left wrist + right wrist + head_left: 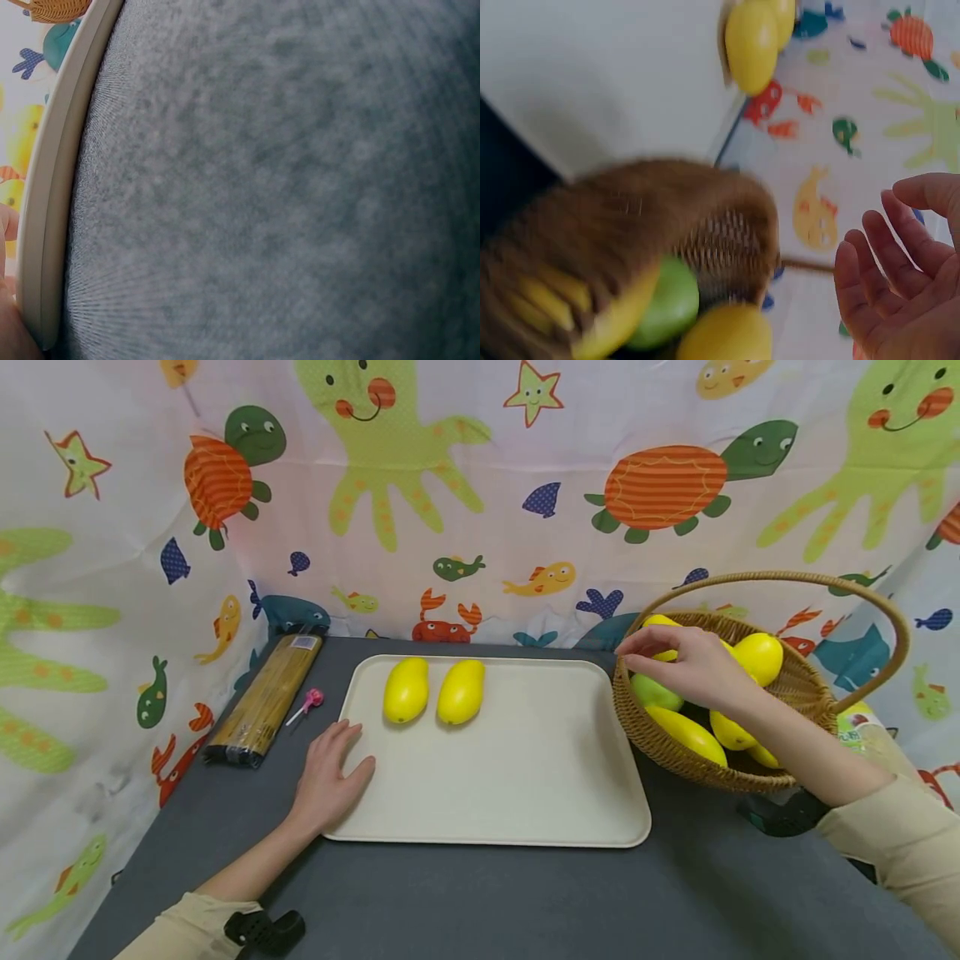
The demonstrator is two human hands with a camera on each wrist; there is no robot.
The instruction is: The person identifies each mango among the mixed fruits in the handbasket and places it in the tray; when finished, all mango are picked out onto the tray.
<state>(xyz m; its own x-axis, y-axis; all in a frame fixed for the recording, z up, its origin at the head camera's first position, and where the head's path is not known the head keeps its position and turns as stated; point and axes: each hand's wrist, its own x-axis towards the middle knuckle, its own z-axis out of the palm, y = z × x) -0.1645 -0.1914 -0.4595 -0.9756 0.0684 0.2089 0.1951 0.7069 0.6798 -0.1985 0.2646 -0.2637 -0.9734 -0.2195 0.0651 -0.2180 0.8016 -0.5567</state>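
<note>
My left hand (327, 781) rests on the left edge of a cream tray (525, 760), its fingers relaxed; a bit of this hand (13, 326) shows beside the rim in the left wrist view. Two yellow mangoes, a left one (406, 691) and a right one (461, 692), lie side by side at the tray's back left. Over the near-left rim of a wicker basket (806, 689) hovers my right hand (686, 664). The right wrist view shows that hand (911, 289) with loosely bent fingers and nothing in them. Yellow fruits (759, 658) and a green fruit (655, 692) fill the basket.
A plastic-wrapped bundle of thin brown sticks (266, 697) and a pink lollipop (313, 697) lie left of the tray on the dark grey table (480, 902). The basket's tall handle (780, 577) arches upward. Behind the basket, a package (873, 735) shows partly.
</note>
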